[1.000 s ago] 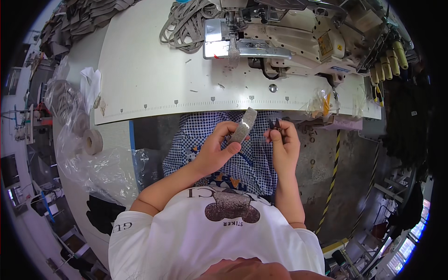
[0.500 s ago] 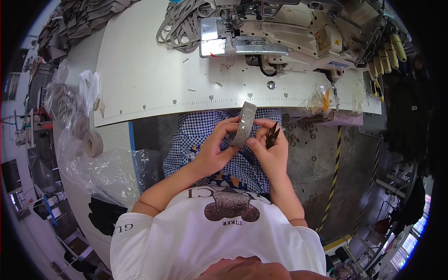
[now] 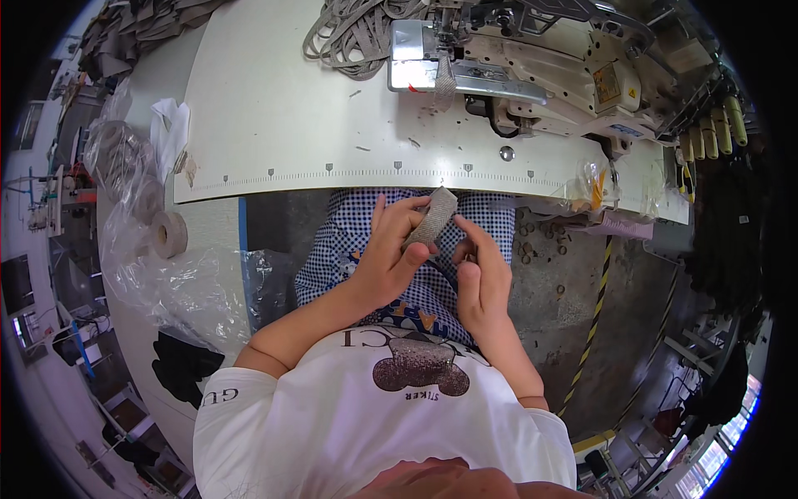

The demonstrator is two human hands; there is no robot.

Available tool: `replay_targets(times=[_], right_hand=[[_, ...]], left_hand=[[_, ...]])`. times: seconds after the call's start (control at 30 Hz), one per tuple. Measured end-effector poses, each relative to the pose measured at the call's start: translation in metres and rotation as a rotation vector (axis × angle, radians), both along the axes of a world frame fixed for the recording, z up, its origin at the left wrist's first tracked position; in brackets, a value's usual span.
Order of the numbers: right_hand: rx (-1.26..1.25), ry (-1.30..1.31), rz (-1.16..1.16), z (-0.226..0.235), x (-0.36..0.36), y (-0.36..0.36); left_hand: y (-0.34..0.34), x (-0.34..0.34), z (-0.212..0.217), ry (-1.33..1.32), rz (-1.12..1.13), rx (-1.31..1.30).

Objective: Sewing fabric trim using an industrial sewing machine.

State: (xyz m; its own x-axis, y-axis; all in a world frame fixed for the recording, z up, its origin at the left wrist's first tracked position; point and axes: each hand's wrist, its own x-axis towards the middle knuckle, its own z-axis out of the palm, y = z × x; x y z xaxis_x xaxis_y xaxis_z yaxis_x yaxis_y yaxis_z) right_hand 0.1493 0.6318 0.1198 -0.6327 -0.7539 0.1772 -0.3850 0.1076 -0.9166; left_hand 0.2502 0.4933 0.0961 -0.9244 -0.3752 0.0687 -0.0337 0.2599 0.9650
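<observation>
Nearest the camera, over the lap in blue-and-white checked cloth (image 3: 349,241), the two hands have drawn together since a second ago, when they were apart with the strip held up between them. The left hand (image 3: 391,258) is curled about the short grey woven webbing strip (image 3: 432,218), thumb and fingers pinching its lower part so that the strip stands slanted toward one o'clock, its upper end just below the bench edge. The right hand (image 3: 482,274) now lies just beside the left at three o'clock, fingers loosely bent, fingertips close to the strip's lower end; whether it grips the strip or some small thing of its own I cannot tell, since the dark slender object seen in it earlier no longer shows. This closing-in suggests the strip is being folded or lined up by both hands, not yet carried to the machine. Farther off at twelve o'clock, the white bench (image 3: 274,108) with ruler marks along its edge carries a cream industrial sewing machine (image 3: 532,58), and a heap of grey webbing (image 3: 349,37) lies at eleven o'clock.
</observation>
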Motion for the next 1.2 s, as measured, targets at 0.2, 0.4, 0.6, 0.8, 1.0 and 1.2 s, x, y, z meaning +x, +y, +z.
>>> replay_targets(times=[0.2,0.4,0.6,0.8,1.0,1.2], right_hand=[[0.040,0.303,0.002,0.010,-0.004,-0.001],[0.081,0.332,-0.047,0.007,0.000,-0.004],[0.012,0.378,-0.089,0.003,0.000,-0.005],[0.011,0.398,-0.082,0.002,0.000,-0.003],[0.005,0.407,-0.079,0.004,0.000,-0.004],[0.012,0.412,-0.085,0.003,-0.001,-0.003]], left_hand=[[0.001,0.000,0.006,0.022,0.019,-0.199],[0.001,0.003,0.005,0.021,0.012,-0.180],[0.002,0.003,0.007,0.017,0.003,-0.205],[0.002,0.004,0.002,0.013,0.018,-0.211],[0.002,0.004,0.001,0.005,0.005,-0.250],[0.002,0.003,0.006,0.001,0.009,-0.228]])
